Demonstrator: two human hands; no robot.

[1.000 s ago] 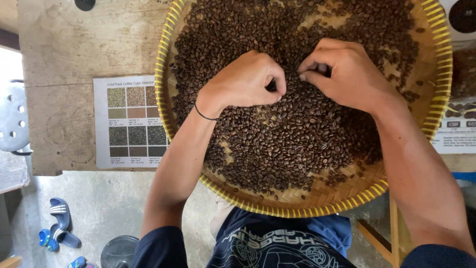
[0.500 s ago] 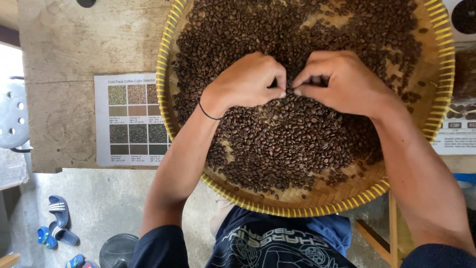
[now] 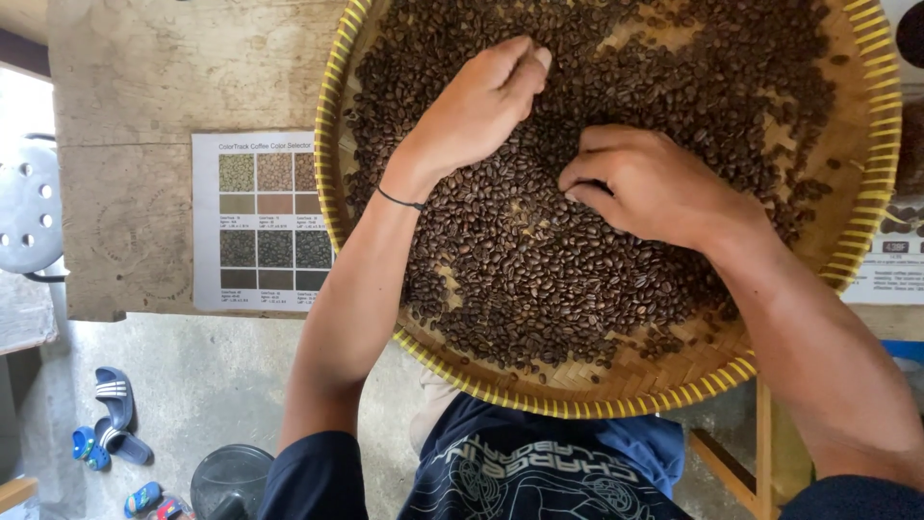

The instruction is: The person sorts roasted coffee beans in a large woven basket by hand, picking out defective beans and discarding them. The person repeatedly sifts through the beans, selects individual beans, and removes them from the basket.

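A wide, round woven tray (image 3: pixel 847 241) with a yellow-striped rim rests on a worn wooden table (image 3: pixel 173 67), and a thick spread of dark roasted coffee beans (image 3: pixel 539 279) covers most of its floor, thinning to bare weave near 5 o'clock and along the far right edge.

The left hand (image 3: pixel 476 106) lies on the beans toward 11 o'clock of the tray's middle. Its fingers are drawn together and curled downward, fingertips (image 3: pixel 534 60) pressed into the beans at the hand's 1 o'clock side; whether a bean is pinched between them cannot be told. A thin dark band (image 3: pixel 399 199) circles that wrist.

The right hand (image 3: pixel 654 183) sits just right of the tray's centre, at about 4 o'clock from the left hand and apart from it. It is loosely closed, knuckles up, with the fingertips (image 3: pixel 576 188) tucked under and touching the beans at its 9 o'clock edge; nothing can be made out in its grasp. Beans lie all around both hands and beneath them.

At 9 o'clock of the tray, flat on the table, lies a printed colour chart (image 3: pixel 260 221) with a grid of brown swatches. Below the table edge, on the concrete floor (image 3: pixel 221 395), blue sandals (image 3: pixel 115 414) sit at the lower left.
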